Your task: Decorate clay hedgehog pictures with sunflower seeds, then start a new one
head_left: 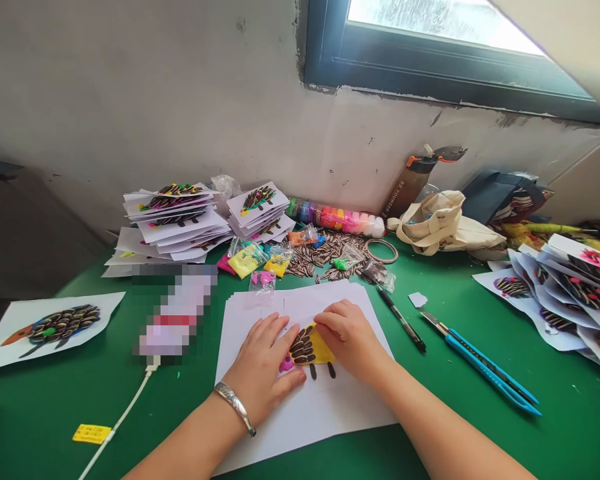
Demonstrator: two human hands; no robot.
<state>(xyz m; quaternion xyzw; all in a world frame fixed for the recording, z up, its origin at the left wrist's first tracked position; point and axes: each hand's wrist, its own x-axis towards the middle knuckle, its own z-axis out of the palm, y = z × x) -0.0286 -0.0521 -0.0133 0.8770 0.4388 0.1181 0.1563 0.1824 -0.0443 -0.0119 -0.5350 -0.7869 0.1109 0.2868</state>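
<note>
A stack of white paper lies on the green table, its top sheet bearing a small animal picture. The picture has a yellow clay body partly covered with striped sunflower seeds, a pink clay head and two dark legs. My left hand, a silver bracelet at its wrist, rests with fingers spread on the paper beside the head. Over the upper right of the yellow body, my right hand has thumb and fingertips pinched together. Whatever sits between those fingertips is hidden.
Loose sunflower seeds lie behind the paper among clay packets. Finished pictures are stacked at back left and right. A pen and blue cutter lie right; a white cable runs left.
</note>
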